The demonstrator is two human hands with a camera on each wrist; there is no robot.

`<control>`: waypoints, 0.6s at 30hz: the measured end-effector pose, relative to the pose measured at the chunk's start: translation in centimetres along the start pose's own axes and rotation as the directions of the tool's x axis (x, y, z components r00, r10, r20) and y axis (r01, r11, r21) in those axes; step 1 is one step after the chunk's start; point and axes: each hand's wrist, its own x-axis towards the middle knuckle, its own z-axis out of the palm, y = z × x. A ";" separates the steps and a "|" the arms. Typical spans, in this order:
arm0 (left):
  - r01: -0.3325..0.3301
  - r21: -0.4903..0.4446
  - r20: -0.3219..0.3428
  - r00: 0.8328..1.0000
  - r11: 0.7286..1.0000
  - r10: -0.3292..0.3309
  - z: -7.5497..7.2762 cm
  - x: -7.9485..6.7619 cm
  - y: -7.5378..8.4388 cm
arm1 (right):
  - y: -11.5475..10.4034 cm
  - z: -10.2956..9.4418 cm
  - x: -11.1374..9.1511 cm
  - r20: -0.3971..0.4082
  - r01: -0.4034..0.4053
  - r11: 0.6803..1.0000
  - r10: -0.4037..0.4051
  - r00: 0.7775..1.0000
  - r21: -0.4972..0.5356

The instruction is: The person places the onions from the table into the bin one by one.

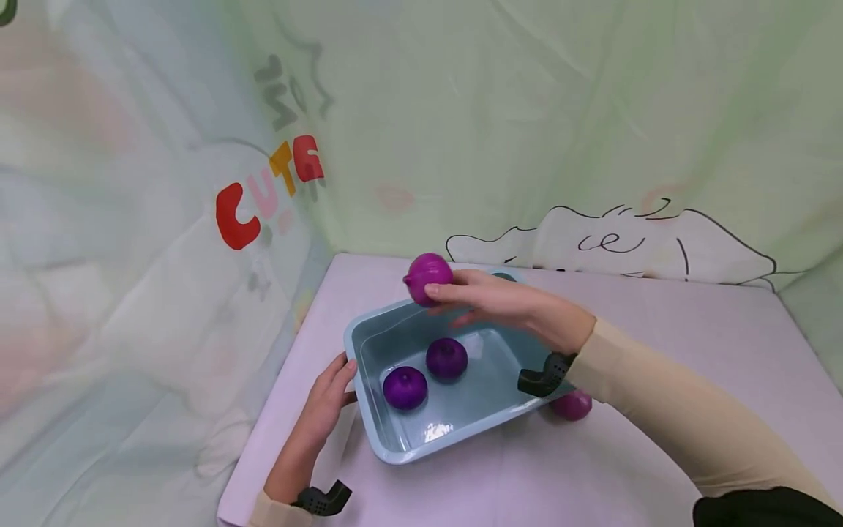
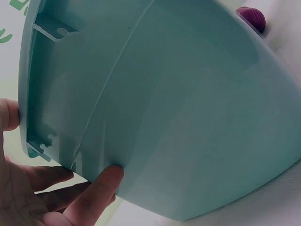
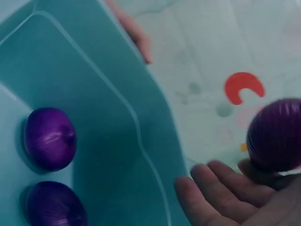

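A light blue plastic basin (image 1: 454, 432) stands on the table with two dark purple onions inside, one onion (image 1: 405, 388) nearer its left end and another onion (image 1: 447, 359) beside it. My left hand (image 1: 329, 399) grips the basin's left end, its fingers against the outer wall (image 2: 155, 117) in the left wrist view. Above the basin's far side, my right hand (image 1: 500, 301) holds a brighter purple onion (image 1: 428, 278) between thumb and fingers. In the right wrist view, that held onion (image 3: 277, 136) is at the right, beyond the basin's rim.
Another purple onion (image 1: 571, 405) lies on the table outside the basin's right side, partly hidden by the right wrist. A pale cloth covers the table (image 1: 632, 468). Printed curtains (image 1: 560, 132) hang behind it and along the left.
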 end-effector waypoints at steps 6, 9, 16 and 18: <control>0.002 0.009 -0.003 1.000 1.000 -0.002 0.2 -0.1 0.2 | 1.4 0.9 2.7 0.068 -0.128 0.965 0.147 0.987 -0.227; 0.008 0.013 -0.003 1.000 1.000 -0.008 0.2 -0.1 0.3 | 2.3 1.3 3.8 0.066 -0.165 0.931 0.196 0.978 -0.325; 0.009 0.009 0.005 1.000 1.000 -0.009 0.1 -0.1 0.2 | 4.6 2.1 5.2 0.033 -0.142 0.789 0.202 0.979 -0.598; 0.008 0.004 0.004 1.000 1.000 -0.008 0.1 -0.1 0.2 | 4.9 2.4 5.4 0.030 -0.136 0.763 0.199 0.980 -0.632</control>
